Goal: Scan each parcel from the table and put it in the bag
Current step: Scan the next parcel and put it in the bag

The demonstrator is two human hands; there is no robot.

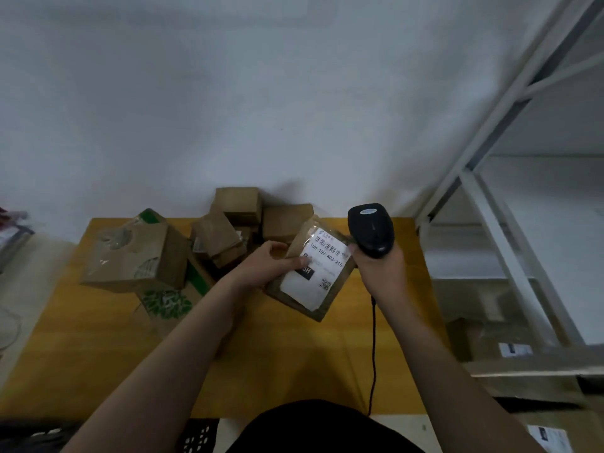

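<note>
- Wall (pixel 294 93): plain, pale grey-white, fills the upper half of the view.
- Table (pixel 98 354): yellow-orange wood-look top, far edge against the wall.
- Shelving rack (pixel 487 204): white metal, on the right just beside the table; slanted uprights and cross bars, pale shelf boards.
- Cardboard boxes (pixel 510 341): low down by the rack, white labels on them, blurred.
- Floor (pixel 408 429): pale and smooth, seen past the table's near edge and at far left.
- Dark perforated object (pixel 199 436): below the table's near edge; can't tell what it is.
- Left edge clutter (pixel 13 230): blurred, unreadable.
- Light: soft, dim, even; faint shadows on the wall above the table.
</note>
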